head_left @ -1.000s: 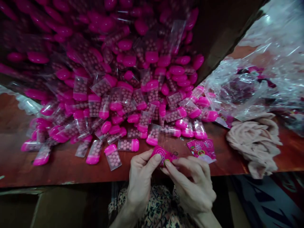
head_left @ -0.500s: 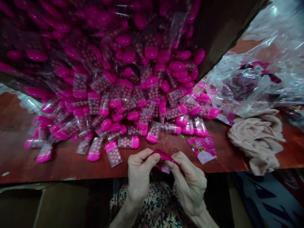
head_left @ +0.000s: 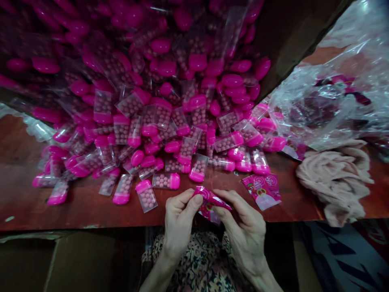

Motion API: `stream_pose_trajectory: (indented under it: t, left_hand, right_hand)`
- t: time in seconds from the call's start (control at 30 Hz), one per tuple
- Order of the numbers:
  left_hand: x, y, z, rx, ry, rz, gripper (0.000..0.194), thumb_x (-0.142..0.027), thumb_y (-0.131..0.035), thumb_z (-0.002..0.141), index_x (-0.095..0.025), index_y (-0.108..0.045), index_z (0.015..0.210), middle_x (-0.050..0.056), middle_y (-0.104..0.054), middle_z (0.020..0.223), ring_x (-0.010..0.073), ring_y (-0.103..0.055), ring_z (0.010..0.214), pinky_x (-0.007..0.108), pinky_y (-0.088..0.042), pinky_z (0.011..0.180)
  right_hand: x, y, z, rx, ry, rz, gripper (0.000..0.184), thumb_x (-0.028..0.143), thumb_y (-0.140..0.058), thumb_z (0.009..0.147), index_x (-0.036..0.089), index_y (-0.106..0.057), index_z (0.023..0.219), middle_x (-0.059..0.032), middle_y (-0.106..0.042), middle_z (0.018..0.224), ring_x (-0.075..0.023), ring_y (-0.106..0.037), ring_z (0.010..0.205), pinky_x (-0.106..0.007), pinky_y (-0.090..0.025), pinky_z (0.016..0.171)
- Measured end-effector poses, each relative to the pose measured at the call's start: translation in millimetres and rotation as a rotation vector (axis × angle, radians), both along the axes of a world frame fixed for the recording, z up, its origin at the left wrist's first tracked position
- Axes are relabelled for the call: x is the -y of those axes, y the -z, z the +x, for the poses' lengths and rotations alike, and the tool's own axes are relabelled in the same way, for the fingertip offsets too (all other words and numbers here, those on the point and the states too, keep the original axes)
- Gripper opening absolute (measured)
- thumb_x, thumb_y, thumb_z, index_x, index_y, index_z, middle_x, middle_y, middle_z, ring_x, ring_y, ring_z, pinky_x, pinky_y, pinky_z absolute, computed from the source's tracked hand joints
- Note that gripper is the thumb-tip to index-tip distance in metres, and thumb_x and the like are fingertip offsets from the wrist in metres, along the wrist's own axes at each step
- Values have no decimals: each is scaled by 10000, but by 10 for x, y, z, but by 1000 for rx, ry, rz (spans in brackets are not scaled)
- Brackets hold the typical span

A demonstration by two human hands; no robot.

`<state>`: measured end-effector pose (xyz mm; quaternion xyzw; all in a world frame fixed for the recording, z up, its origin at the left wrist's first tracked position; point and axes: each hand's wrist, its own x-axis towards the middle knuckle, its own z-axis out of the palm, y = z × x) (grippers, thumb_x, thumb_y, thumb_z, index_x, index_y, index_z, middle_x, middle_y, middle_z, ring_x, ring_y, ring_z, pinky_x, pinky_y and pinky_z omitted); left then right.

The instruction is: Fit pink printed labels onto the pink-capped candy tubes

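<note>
Glossy pink printed sachet (head_left: 209, 204) held up off the counter, pinched firmly at opposite edges between thumb and fingers of the left hand (head_left: 179, 217) and right hand (head_left: 243, 229), above the reddish-brown wooden counter (head_left: 60, 207), near a flat pink printed sachet (head_left: 263, 191) and a clear pink-capped tube of pink beads (head_left: 146, 196).

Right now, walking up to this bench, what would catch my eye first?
The huge heap of pink-capped clear tubes of pink balls comes first, filling the view and spilling onto the reddish table. At the table's front edge, the left hand and right hand pinch a pink printed wrapper. To their right, a second wrapper lies near a crumpled peach cloth.
</note>
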<state>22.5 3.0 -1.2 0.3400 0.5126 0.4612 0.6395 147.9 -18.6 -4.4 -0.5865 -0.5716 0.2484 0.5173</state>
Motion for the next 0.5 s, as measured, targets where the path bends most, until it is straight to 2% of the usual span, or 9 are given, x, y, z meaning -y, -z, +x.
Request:
stream_pose_trajectory:
  t: [0.07, 0.2, 0.37, 0.5]
  left_hand:
    - [13, -1, 0, -10, -1, 4, 173, -298, -659, 794, -166, -753, 734, -4, -606, 615, 111, -493, 606, 216, -411, 593]
    - [13, 12, 3, 66, -59, -41, 147, -295, -716, 739, -167, -735, 670, -19, -587, 581, 96, -475, 566, 207, -409, 569]
    - [18, 54, -29, 18, -115, -30, 227, -320, -748, 705, -157, -690, 559, -38, -552, 505, 73, -437, 508, 191, -383, 528]
    - [45, 87, -71, 57, -127, -11, 208, -345, -761, 689, -159, -701, 618, -36, -596, 550, 72, -472, 532, 181, -401, 545]
  right_hand:
    - [-5, 3, -13, -37, 17, -15, 33, 158, -638, 821, 190, -649, 822, 5, -616, 687, -120, -580, 604, -215, -477, 529]
    - [-12, -24, -53, -26, -26, 40, 102, 99, -598, 835, 181, -640, 790, 10, -586, 635, -106, -533, 550, -219, -439, 489]
    - [-7, -86, -81, -15, -99, 18, 216, 116, -517, 884, 167, -588, 687, 5, -521, 593, -105, -489, 546, -213, -402, 476]
    - [-1, -95, -90, -58, -95, -56, 261, 153, -498, 906, 171, -556, 652, 24, -477, 571, -89, -459, 523, -194, -364, 454]
